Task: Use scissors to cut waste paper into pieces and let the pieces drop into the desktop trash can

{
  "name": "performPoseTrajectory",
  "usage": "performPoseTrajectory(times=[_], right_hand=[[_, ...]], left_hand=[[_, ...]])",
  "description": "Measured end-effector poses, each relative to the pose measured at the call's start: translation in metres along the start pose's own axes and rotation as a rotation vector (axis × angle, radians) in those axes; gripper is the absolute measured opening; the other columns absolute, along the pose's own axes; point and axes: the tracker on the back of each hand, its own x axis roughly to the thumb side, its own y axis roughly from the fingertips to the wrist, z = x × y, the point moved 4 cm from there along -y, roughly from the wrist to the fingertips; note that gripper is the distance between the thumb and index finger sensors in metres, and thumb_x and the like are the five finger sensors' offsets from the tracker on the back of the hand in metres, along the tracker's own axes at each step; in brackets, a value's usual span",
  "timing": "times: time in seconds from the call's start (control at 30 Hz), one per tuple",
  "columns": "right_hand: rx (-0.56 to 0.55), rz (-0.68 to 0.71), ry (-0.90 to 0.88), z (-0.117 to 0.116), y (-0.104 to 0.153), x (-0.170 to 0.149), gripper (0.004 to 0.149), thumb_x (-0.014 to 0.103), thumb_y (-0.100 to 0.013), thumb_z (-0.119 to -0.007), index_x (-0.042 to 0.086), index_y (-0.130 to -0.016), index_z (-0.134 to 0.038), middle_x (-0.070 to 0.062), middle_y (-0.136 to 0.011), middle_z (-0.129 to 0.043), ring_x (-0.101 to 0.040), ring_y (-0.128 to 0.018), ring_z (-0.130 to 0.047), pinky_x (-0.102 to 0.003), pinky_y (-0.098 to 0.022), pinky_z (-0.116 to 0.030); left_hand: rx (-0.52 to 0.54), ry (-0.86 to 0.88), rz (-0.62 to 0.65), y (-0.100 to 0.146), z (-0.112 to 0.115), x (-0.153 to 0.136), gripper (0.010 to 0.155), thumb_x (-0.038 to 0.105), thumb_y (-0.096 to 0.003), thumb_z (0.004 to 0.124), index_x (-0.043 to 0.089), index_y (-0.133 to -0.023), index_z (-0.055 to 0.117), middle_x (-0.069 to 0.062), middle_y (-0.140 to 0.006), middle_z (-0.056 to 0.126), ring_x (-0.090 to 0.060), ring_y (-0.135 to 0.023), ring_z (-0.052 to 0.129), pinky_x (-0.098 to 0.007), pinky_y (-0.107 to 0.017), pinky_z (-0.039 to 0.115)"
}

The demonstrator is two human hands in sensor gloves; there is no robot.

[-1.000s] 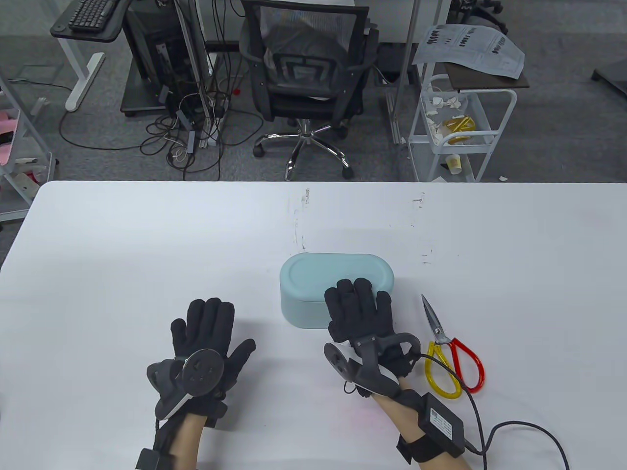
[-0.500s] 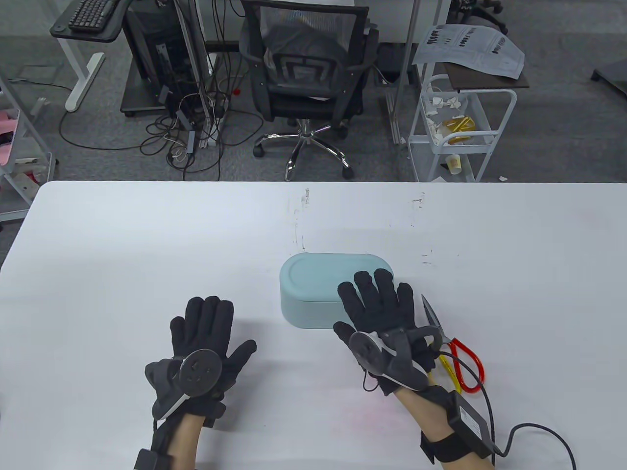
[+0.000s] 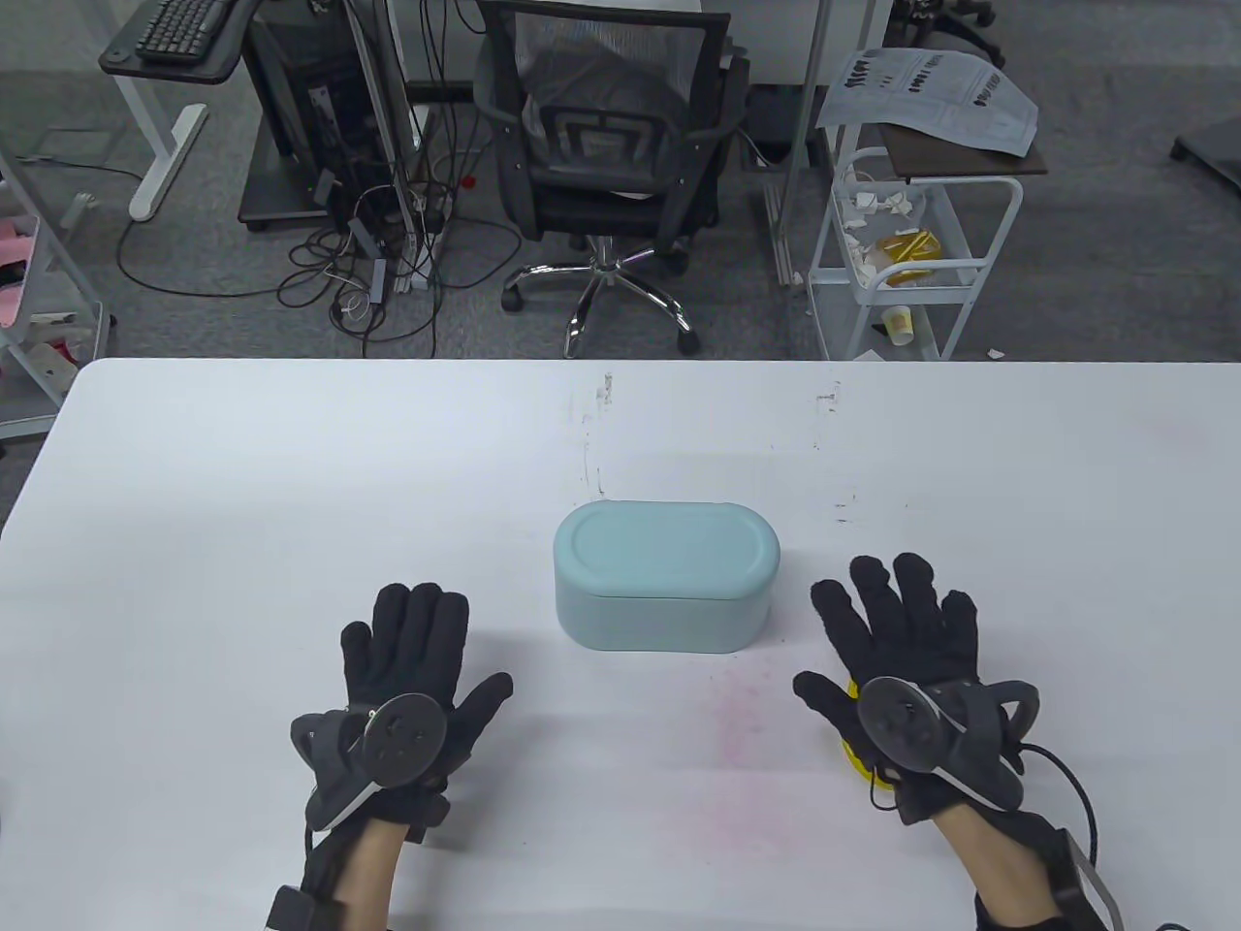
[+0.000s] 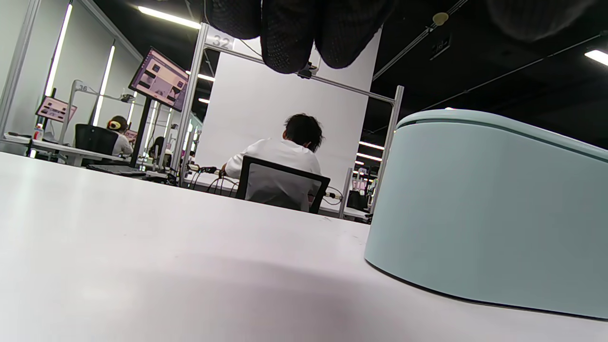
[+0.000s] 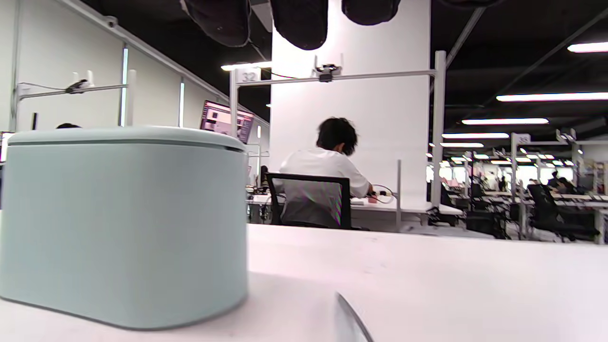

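Observation:
A pale teal desktop trash can (image 3: pixel 666 582) stands mid-table with its lid closed; it also fills the right of the left wrist view (image 4: pixel 484 209) and the left of the right wrist view (image 5: pixel 123 223). My left hand (image 3: pixel 417 659) lies flat and spread on the table, left of the can. My right hand (image 3: pixel 897 640) is spread flat to the can's right, covering the scissors. Only a bit of yellow scissor handle (image 3: pixel 853 754) shows below the thumb, and a blade tip (image 5: pixel 354 320) shows in the right wrist view. No waste paper is on the table.
Beyond the table's far edge stand an office chair (image 3: pixel 611 145) and a white cart (image 3: pixel 916 252) with a printed paper sheet (image 3: pixel 931 92) on top. A cable (image 3: pixel 1066 776) trails from my right wrist.
My right hand left the trash can lid and slid right, and now covers the scissors. The left hand has stayed put.

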Motion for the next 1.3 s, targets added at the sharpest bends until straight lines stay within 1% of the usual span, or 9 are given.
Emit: performPoseTrajectory(times=[0.1, 0.23, 0.33, 0.47, 0.53, 0.77, 1.03, 1.3], right_hand=[[0.008, -0.038, -0.024, -0.006, 0.008, -0.025, 0.082, 0.078, -0.033, -0.046, 0.040, -0.106, -0.046, 0.002, -0.116, -0.042, -0.041, -0.111, -0.037, -0.072, -0.071, -0.039], [0.005, -0.073, -0.018, -0.013, 0.016, -0.051, 0.082, 0.078, -0.033, -0.046, 0.040, -0.106, -0.046, 0.002, -0.115, -0.042, -0.040, -0.111, -0.037, -0.072, -0.071, -0.038], [0.014, -0.087, 0.001, -0.021, 0.020, -0.063, 0.082, 0.078, -0.033, -0.047, 0.040, -0.106, -0.047, 0.002, -0.115, -0.043, -0.040, -0.111, -0.037, -0.072, -0.071, -0.038], [0.074, -0.120, -0.010, -0.034, 0.028, -0.078, 0.082, 0.078, -0.033, -0.047, 0.040, -0.106, -0.045, 0.002, -0.115, -0.042, -0.040, -0.111, -0.034, -0.071, -0.071, -0.037], [0.073, -0.123, 0.005, -0.035, 0.031, -0.082, 0.082, 0.078, -0.033, -0.046, 0.040, -0.106, -0.044, 0.002, -0.115, -0.042, -0.040, -0.111, -0.033, -0.071, -0.071, -0.036], [0.016, -0.106, 0.007, -0.030, 0.040, -0.074, 0.082, 0.077, -0.033, -0.047, 0.039, -0.105, -0.045, 0.002, -0.114, -0.044, -0.040, -0.110, -0.036, -0.071, -0.070, -0.038], [0.039, -0.137, -0.005, -0.034, 0.045, -0.072, 0.082, 0.077, -0.033, -0.046, 0.039, -0.105, -0.044, 0.002, -0.114, -0.043, -0.040, -0.110, -0.036, -0.071, -0.070, -0.038], [0.048, -0.150, 0.007, -0.034, 0.045, -0.071, 0.081, 0.076, -0.033, -0.047, 0.038, -0.105, -0.044, 0.002, -0.114, -0.044, -0.040, -0.110, -0.038, -0.071, -0.070, -0.039]], left_hand=[[0.003, 0.001, 0.001, 0.000, -0.001, 0.000, 0.087, 0.077, -0.0457, 0.057, 0.026, -0.116, 0.052, -0.009, -0.125, 0.053, -0.038, -0.118, 0.044, -0.064, -0.079, 0.035], [0.002, 0.004, 0.006, 0.000, 0.001, 0.002, 0.087, 0.077, -0.0456, 0.057, 0.026, -0.116, 0.052, -0.009, -0.125, 0.053, -0.037, -0.118, 0.044, -0.064, -0.079, 0.036], [-0.003, -0.003, 0.009, 0.000, 0.002, 0.003, 0.087, 0.077, -0.0457, 0.057, 0.026, -0.116, 0.052, -0.010, -0.125, 0.053, -0.037, -0.118, 0.043, -0.064, -0.079, 0.035], [-0.003, -0.001, 0.005, 0.001, 0.002, 0.003, 0.086, 0.076, -0.0457, 0.057, 0.026, -0.116, 0.052, -0.009, -0.125, 0.053, -0.037, -0.118, 0.043, -0.064, -0.079, 0.035], [-0.003, 0.001, 0.003, 0.002, 0.001, 0.002, 0.086, 0.076, -0.0457, 0.057, 0.026, -0.116, 0.052, -0.009, -0.125, 0.053, -0.037, -0.118, 0.043, -0.064, -0.079, 0.035], [-0.006, 0.009, -0.011, 0.004, 0.002, 0.001, 0.086, 0.077, -0.0456, 0.057, 0.026, -0.116, 0.052, -0.009, -0.125, 0.053, -0.037, -0.118, 0.043, -0.064, -0.079, 0.035], [-0.026, 0.005, -0.027, 0.006, 0.007, -0.001, 0.086, 0.077, -0.0456, 0.057, 0.027, -0.116, 0.051, -0.009, -0.125, 0.052, -0.037, -0.118, 0.043, -0.064, -0.078, 0.035], [-0.025, 0.011, -0.038, 0.008, 0.005, -0.003, 0.086, 0.076, -0.0457, 0.057, 0.026, -0.115, 0.052, -0.009, -0.125, 0.053, -0.037, -0.118, 0.043, -0.064, -0.078, 0.035]])
